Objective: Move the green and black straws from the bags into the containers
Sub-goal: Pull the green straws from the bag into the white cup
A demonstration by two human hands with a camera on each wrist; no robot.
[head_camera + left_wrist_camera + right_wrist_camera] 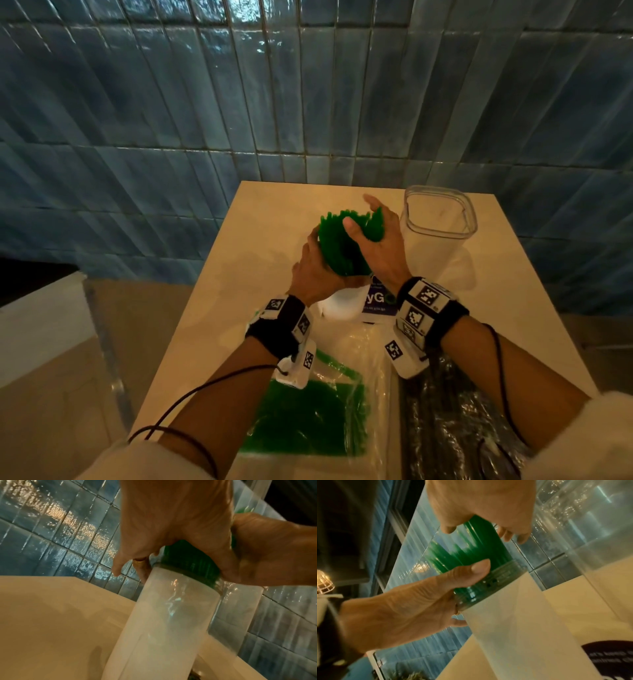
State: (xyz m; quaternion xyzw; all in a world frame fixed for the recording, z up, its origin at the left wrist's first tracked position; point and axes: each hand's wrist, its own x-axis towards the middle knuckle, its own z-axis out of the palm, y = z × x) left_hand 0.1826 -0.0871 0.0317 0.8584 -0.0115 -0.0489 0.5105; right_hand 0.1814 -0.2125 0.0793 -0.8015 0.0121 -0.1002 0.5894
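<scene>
A bundle of green straws [342, 240] stands tilted with its lower ends in the mouth of a clear container [337, 306] at the table's middle. My left hand [315, 270] grips the bundle at the container rim, thumb [479, 568] against the straws [471, 550]. My right hand [380, 246] wraps round the bundle higher up from the right. In the left wrist view the straws [188, 558] enter the container [171, 615] just below both hands. A bag of green straws [308, 421] lies near me, with a bag of black straws [445, 428] to its right.
A second clear container [438, 219] stands open at the back right of the beige table [260, 240]. A purple printed label [378, 303] lies beside the first container. Blue tiled wall [308, 102] runs behind the table, and a low white ledge [41, 308] sits left.
</scene>
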